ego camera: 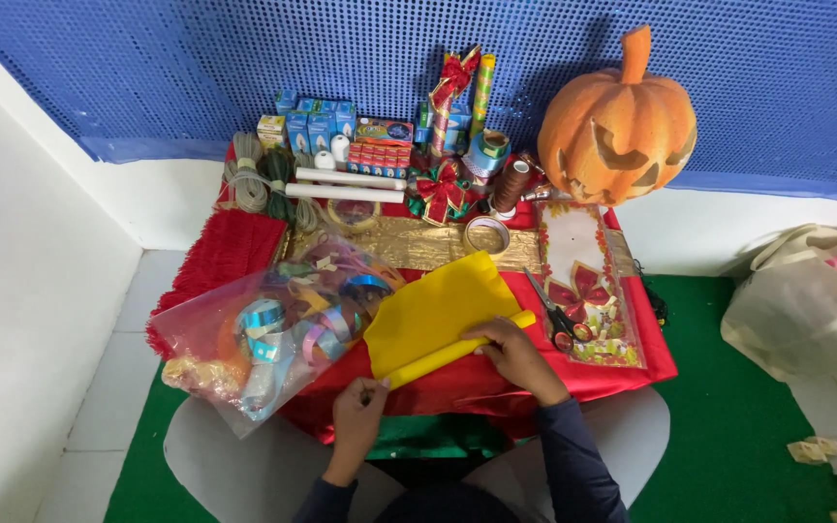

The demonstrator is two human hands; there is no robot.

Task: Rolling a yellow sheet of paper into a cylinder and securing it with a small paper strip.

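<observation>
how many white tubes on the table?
2: both white tubes lie side by side at the back left, one just behind the other, beside the cord bundles. More could be hidden under clutter.

Matt, perhaps felt, yellow sheet

Both forearms enter from the bottom edge in dark long sleeves, elbows tucked near the body and wrists bare. Left hand sits lower and closer in, back of hand up, fingers curled with the fingertips pinched together at its upper right. Right hand reaches farther forward, palm down, wrist angled left, fingers bent and pressing downward, thumb tucked beneath and out of sight.
</observation>
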